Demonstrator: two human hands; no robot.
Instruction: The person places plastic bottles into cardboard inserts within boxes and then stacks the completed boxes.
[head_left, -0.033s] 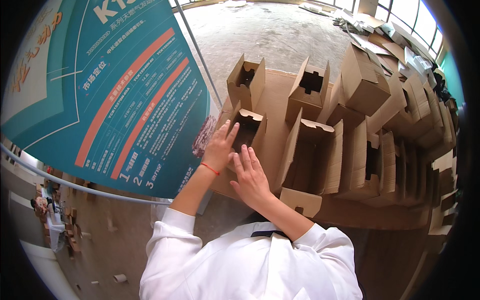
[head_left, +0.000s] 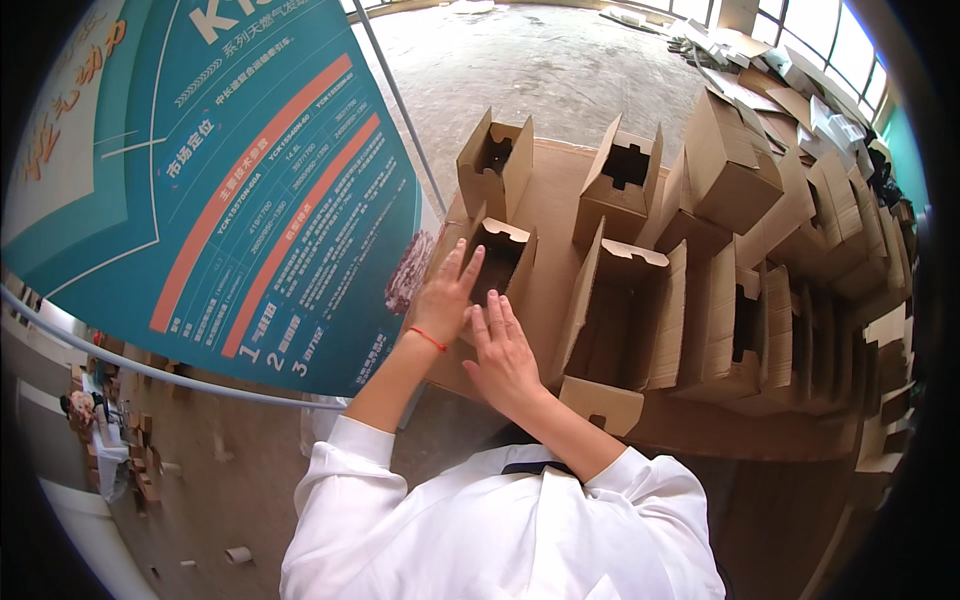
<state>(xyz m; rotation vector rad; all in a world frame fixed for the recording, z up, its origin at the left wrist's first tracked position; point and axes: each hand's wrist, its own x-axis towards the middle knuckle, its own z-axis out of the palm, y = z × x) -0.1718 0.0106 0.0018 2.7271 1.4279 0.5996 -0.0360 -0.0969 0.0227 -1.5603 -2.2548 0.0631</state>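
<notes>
An open-topped brown cardboard box (head_left: 512,262) stands at the left end of the table, its flaps raised and its inside dark. My left hand (head_left: 443,295), a red cord round the wrist, lies along the box's left side with fingers stretched out. At the near end of the same box, my right hand (head_left: 503,352) rests with its fingers extended and the thumb apart. Both hands look open, and neither grips anything. Part of the box's left and near sides is hidden behind them. A larger open box (head_left: 622,315) stands just right of my right hand.
Two more open boxes stand farther back, one at the left (head_left: 484,190) and one in the middle (head_left: 608,206). Several boxes crowd the right, one stacked on top (head_left: 733,175). A teal printed banner (head_left: 290,200) in a metal frame borders the left side.
The small box and my left hand sit very slightly farther right in the picture. My right hand stays almost where it was, fingers still extended.
</notes>
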